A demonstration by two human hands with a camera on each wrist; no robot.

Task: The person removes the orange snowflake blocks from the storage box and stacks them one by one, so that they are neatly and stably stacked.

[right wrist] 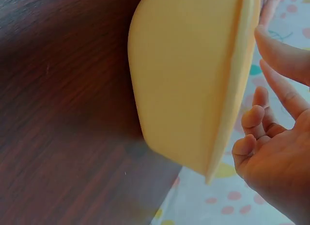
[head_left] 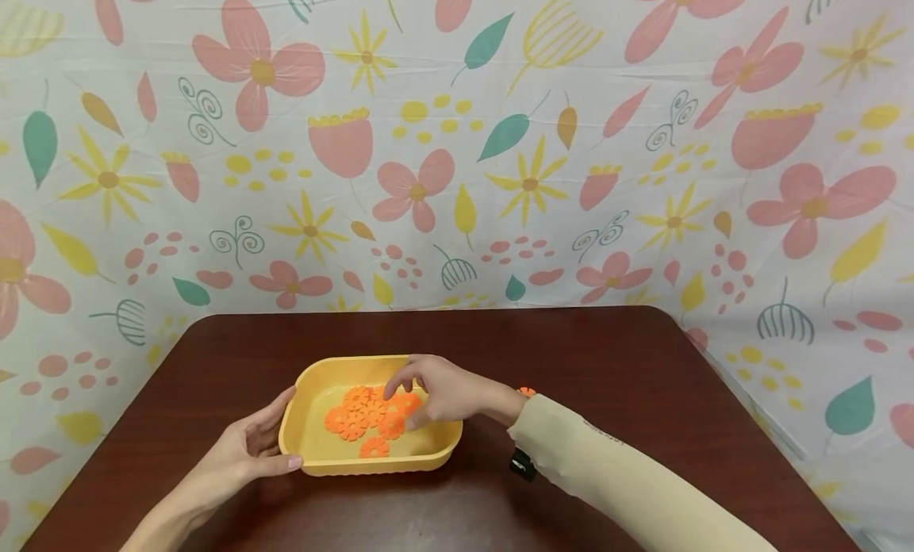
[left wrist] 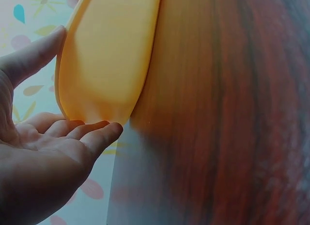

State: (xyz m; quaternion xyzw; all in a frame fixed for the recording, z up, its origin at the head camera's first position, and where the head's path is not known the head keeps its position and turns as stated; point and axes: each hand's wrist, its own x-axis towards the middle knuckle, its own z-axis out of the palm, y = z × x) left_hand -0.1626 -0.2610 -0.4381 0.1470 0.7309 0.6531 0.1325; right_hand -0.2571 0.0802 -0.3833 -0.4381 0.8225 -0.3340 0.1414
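Observation:
A yellow plastic basin [head_left: 314,405] with rounded corners sits on the table, several orange notched plastic discs [head_left: 373,413] lying in its middle. My left hand [head_left: 239,453] holds the basin's left end, thumb at the near corner and fingers along the end wall. The left wrist view shows those fingertips against the basin wall [left wrist: 109,60]. Over the basin's right part is my right hand [head_left: 446,389], thumb and index finger spread above the discs with nothing seen between them. From the right wrist view, the basin's outer side [right wrist: 184,84] hides the discs.
The dark reddish-brown table [head_left: 607,362] stands against a flower-printed cloth [head_left: 457,195]. Part of another orange piece [head_left: 526,392] shows behind my right wrist. A small black device [head_left: 522,464] hangs by the beige right sleeve [head_left: 607,465].

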